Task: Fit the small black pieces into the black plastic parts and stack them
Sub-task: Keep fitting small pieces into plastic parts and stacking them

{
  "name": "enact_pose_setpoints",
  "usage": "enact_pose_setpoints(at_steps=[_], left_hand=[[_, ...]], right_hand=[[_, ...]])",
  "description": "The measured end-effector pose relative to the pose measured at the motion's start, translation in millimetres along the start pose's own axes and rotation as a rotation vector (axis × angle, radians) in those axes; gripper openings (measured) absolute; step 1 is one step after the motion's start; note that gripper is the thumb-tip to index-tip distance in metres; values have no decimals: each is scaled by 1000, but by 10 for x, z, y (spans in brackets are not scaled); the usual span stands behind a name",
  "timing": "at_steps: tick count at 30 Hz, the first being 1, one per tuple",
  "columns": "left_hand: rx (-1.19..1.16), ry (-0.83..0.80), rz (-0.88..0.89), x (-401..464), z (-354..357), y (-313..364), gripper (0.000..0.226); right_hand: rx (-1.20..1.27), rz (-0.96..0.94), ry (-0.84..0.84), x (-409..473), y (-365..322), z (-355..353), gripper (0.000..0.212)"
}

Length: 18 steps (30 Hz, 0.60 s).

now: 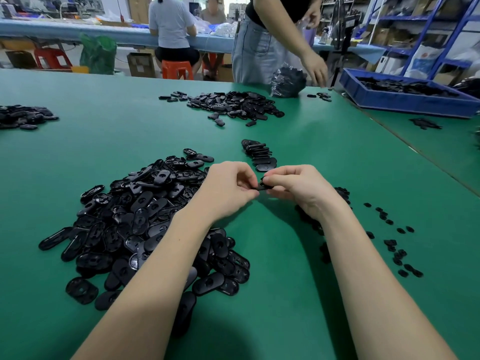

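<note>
My left hand [228, 189] and my right hand [298, 187] meet above the green table [285, 294], and both pinch one black plastic part [262, 186] between their fingertips; most of it is hidden by the fingers. A big heap of oval black plastic parts [145, 224] lies under and left of my left forearm. Small black pieces [397, 253] are scattered to the right of my right forearm, with more partly hidden behind my right wrist. A leaning stack of parts [259, 154] lies just beyond my hands.
Another heap of black parts [233, 103] lies at the far middle and a third heap [23, 116] at the far left. A blue tray [405, 98] of parts sits far right. A standing person [265, 40] handles a bag of parts [288, 81] at the table's far edge.
</note>
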<state>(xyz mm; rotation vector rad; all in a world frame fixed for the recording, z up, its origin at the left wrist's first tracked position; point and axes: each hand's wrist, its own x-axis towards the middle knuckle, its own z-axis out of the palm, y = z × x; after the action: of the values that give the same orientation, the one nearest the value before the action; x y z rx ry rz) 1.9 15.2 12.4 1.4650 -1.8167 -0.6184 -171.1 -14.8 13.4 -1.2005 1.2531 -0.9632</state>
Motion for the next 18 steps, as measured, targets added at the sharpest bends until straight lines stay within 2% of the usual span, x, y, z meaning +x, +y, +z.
enact_pose_setpoints(at_steps=[6,18], left_hand=[[49,87,62,7,3,-15,25],[55,91,165,6,9,15,27]], right_hand=[[-161,-27,11,-2,-14,-22,7],[-61,48,29,-44,-45,30,8]])
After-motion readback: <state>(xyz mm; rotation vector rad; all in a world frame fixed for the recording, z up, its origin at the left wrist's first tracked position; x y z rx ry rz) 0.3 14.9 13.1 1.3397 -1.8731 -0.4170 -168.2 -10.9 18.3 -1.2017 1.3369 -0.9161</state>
